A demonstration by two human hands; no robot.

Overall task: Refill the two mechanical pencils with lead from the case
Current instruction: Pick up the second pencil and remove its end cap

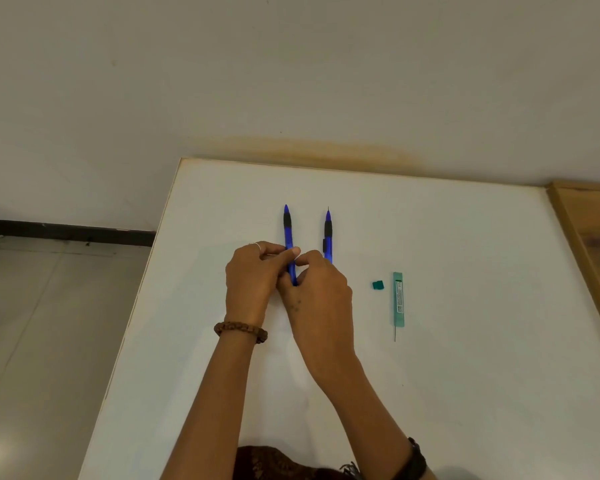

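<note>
Both hands are on the left pencil (288, 233); your left hand (252, 282) pinches the barrel w/ thumb and fingers approx. mid-length, and your right hand (317, 296) is closed round the rear end, fingertips hiding it, so you can't tell if the cap's on or off. Pencil points away from you, on or just above the white table (465, 393). The right pencil (328, 235) lies parallel, just beside your right knuckles, untouched, w/ a sliver of lead showing at its tip.

The lead case (398, 299) lies well to the right, its small teal cap (378, 285) off and beside it; one lead (395, 334) sticks out of the near end.

Handling, as a judgement: pencils are light, stiff plastic; the smooth barrel probably slips, so hold at the black rubber grip or mid-barrel, not the tip. The lead's the fragile bit; thin, brittle, snaps under any sideways load. Take it near the end going in, btw. two fingertips, feed straight down the tube; don't bend it. The case is light and open; keep it flat or the leads will likely slide out.
</note>
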